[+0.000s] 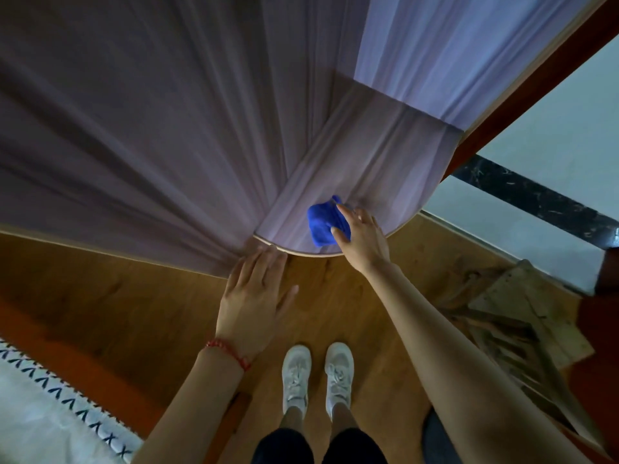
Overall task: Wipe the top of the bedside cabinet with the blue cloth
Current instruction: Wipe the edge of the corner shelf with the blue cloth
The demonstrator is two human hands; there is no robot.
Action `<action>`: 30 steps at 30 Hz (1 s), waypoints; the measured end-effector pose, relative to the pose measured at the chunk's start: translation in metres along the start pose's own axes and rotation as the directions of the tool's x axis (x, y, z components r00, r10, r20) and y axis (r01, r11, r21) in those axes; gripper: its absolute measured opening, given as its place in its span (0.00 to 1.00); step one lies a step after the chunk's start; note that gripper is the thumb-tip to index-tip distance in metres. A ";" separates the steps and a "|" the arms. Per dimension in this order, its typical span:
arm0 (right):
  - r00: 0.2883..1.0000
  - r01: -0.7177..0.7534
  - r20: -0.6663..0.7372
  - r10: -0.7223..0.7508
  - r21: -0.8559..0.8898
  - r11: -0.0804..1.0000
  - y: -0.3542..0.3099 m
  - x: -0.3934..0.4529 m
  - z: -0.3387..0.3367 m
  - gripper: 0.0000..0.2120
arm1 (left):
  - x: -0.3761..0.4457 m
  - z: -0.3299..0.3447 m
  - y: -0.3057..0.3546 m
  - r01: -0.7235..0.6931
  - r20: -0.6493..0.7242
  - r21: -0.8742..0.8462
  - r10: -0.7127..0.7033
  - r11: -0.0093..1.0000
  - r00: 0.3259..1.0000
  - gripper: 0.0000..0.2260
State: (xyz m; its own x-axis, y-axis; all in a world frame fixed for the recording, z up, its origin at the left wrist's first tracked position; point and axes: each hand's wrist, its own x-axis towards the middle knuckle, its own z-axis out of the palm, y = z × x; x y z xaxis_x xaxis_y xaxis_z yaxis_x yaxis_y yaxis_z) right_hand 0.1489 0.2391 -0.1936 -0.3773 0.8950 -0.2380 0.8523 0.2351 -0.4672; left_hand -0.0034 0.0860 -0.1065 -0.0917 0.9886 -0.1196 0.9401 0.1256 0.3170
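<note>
The blue cloth (323, 224) is bunched up under my right hand (363, 237), which grips it and presses it on the bedside cabinet top (288, 226). The top is glossy with a rounded pale rim near me, and it mirrors the purple curtain. My left hand (256, 298) hovers flat with fingers spread just in front of the rim's left end, holding nothing; a red bead bracelet is on its wrist. The cabinet's body below the top is hidden.
A purple curtain (150, 128) hangs behind and left of the cabinet. My white shoes (316, 376) stand on the wooden floor. A bed with a white patterned cover (40, 416) is at lower left. Wooden clutter (512, 316) lies right, below a red-brown frame (536, 82).
</note>
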 end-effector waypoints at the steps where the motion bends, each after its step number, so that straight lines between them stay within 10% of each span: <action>1: 1.000 -0.003 0.008 0.003 0.002 1.000 0.001 0.007 0.006 0.24 | 0.002 0.003 -0.001 0.002 0.001 0.000 -0.002 1.000 1.000 0.23; 19: 0.997 -0.064 0.037 0.060 0.097 0.993 -0.001 0.023 0.037 0.24 | -0.019 0.019 -0.020 0.074 0.042 0.009 -0.074 0.997 0.996 0.24; 30: 0.987 0.153 -0.046 -0.152 0.017 0.988 -0.054 -0.074 -0.039 0.24 | -0.063 -0.038 -0.013 0.144 0.094 0.013 -0.144 0.990 0.985 0.28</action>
State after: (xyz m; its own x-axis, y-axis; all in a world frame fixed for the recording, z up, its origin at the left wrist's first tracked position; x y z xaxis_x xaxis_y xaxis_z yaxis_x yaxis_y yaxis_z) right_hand 0.1453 0.1750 -0.1175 -0.4854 0.8654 -0.1243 0.7784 0.3630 -0.5121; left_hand -0.0219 0.0256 -0.0677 -0.1952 0.9478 -0.2521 0.9214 0.2653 0.2839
